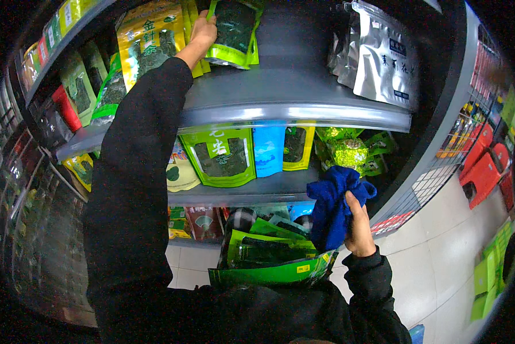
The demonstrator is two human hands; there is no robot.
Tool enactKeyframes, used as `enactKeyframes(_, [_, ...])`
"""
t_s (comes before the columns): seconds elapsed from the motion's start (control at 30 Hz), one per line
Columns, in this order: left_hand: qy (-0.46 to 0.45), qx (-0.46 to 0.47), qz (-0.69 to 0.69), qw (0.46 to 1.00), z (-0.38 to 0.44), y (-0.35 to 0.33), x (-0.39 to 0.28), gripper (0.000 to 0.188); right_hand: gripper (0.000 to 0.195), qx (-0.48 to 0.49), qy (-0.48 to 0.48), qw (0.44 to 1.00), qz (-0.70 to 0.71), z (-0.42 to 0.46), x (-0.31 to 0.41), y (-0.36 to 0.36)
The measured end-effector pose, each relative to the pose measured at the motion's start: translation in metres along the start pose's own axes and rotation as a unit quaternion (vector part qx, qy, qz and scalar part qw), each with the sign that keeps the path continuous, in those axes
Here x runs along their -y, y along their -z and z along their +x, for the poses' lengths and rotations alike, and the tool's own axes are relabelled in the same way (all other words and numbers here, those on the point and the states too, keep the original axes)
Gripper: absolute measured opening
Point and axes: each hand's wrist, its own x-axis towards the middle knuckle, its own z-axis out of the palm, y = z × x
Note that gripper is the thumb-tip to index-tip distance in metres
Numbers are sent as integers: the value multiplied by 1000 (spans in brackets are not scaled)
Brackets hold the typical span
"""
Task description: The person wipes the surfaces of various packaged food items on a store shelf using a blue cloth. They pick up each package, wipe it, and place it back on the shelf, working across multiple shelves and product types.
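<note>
My left hand (203,32) reaches up to the upper shelf, its fingers around the left edge of a green pouch (236,26) with a clear window showing dark dried leaves. Yellow-gold pouches (147,43) stand just left of that hand. My right hand (359,228) holds a bunched dark blue cloth (337,210), lower down and in front of the middle shelf. Close to my body, several green pouches (274,253) are gathered just left of the cloth; what supports them is hidden.
Silver pouches (382,56) stand at the right of the upper shelf (283,86), which has a glossy front lip. Below are a windowed green pouch (223,157), a blue pouch (269,150) and small shiny green packets (347,150). Red plastic stools (483,172) stand on the tiled floor at right.
</note>
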Motion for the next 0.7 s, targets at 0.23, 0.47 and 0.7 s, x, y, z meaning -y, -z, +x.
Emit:
enactKeyframes(0.23, [-146, -3, 281, 949, -8, 0, 13, 65, 38, -41, -6, 999, -16, 1, -7, 21])
enactKeyframes(0.47, [-247, 89, 484, 835, -52, 18, 7, 76, 39, -62, -26, 998, -13, 0, -17, 40])
enactKeyframes(0.7, [-257, 230, 396, 851, -45, 27, 23, 84, 35, -72, -31, 997, -26, 0, -17, 27])
